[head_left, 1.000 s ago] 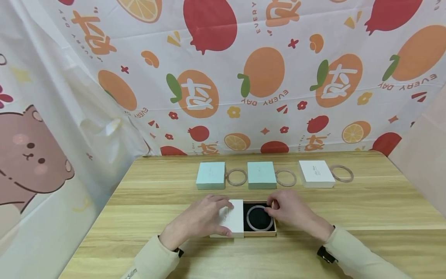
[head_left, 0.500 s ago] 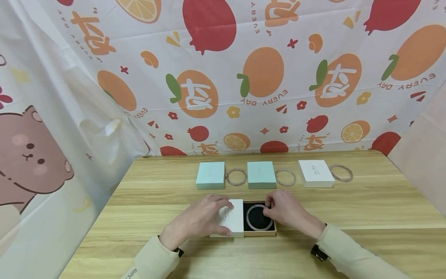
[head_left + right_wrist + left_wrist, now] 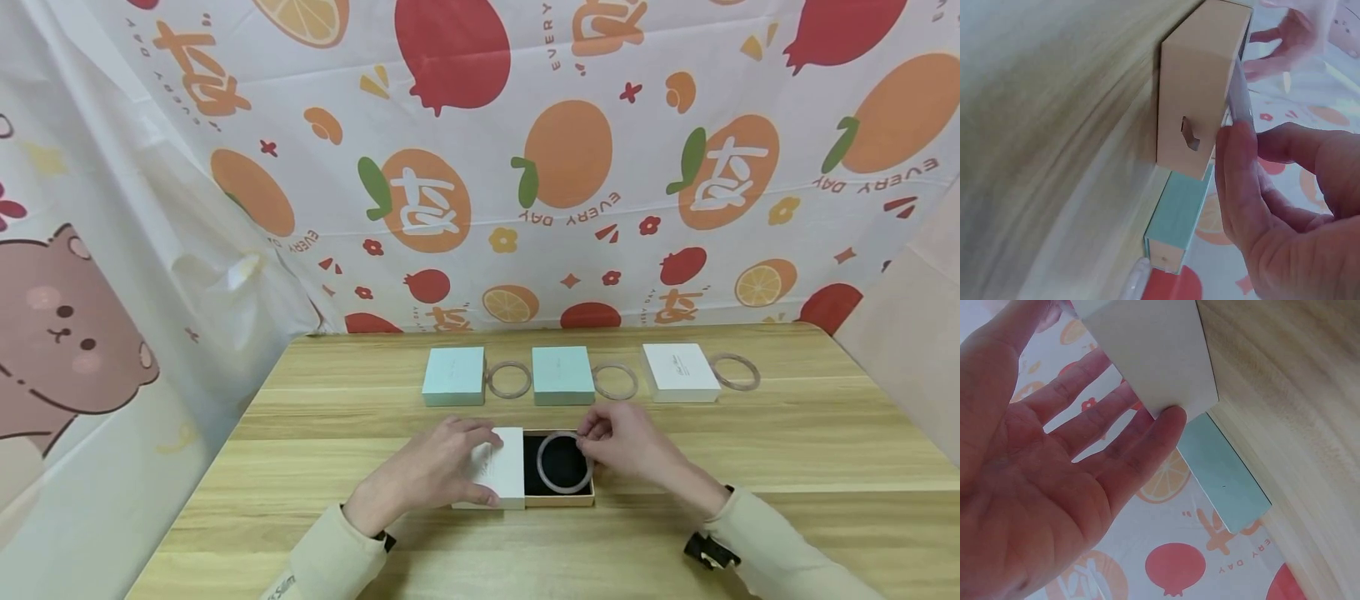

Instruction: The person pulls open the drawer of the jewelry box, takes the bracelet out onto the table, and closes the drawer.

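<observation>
A white box (image 3: 510, 467) lies on the table with its black-lined drawer (image 3: 531, 477) pulled out to the right. My left hand (image 3: 442, 467) holds the white sleeve, thumb at the near side and fingers over the top. In the left wrist view a fingertip (image 3: 1174, 417) touches the sleeve's end. My right hand (image 3: 626, 442) pinches a pale translucent bangle (image 3: 542, 468) by its right far edge. The bangle is over the drawer, tilted and raised on the pinched side. The right wrist view shows the bangle (image 3: 1239, 100) between thumb and fingers above the drawer's notched end.
Behind stand two mint boxes (image 3: 453, 377) (image 3: 562, 377) and another white box (image 3: 680, 372). A bangle (image 3: 491, 387) (image 3: 636, 385) (image 3: 756, 377) lies right of each. A fruit-print cloth (image 3: 570, 242) hangs behind the wooden table (image 3: 337, 442).
My right hand has moved slightly right and away, bringing the bangle with it, so its pinched side is raised from the drawer. The left hand and box have stayed put.
</observation>
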### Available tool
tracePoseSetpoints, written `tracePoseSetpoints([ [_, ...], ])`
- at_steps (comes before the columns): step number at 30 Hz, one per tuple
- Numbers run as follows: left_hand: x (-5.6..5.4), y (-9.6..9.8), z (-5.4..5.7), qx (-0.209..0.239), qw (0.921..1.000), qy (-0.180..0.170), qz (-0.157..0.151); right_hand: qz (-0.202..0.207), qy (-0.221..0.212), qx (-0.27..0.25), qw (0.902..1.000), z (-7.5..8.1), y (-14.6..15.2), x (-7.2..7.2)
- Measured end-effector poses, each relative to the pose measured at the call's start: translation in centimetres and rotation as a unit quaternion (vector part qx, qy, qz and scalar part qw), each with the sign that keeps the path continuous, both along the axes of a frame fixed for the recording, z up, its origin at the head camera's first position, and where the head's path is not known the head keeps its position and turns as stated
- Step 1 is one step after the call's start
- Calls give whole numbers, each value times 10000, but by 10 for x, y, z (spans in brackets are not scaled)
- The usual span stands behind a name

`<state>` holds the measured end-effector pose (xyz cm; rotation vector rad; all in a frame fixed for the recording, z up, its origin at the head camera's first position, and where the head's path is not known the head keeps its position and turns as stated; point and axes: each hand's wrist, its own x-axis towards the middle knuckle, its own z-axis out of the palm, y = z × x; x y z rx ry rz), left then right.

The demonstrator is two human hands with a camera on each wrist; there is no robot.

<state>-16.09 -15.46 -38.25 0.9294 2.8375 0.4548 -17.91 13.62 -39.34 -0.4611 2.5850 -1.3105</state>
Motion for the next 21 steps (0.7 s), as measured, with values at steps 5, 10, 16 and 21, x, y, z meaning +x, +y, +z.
tracePoseSetpoints([
  [5,0,0,0,6,10000,28,-6,186,-636,-658,9956,-1,9,1],
  [10,1,0,0,6,10000,55,-10,27,-993,-956,9905,-4,12,4],
  [16,2,0,1,-9,10000,4,17,-104,-1194,-1167,9859,-8,14,5],
  [21,1,0,1,9,10000,-7,17,-127,-1320,-1325,9823,-11,15,5],
])
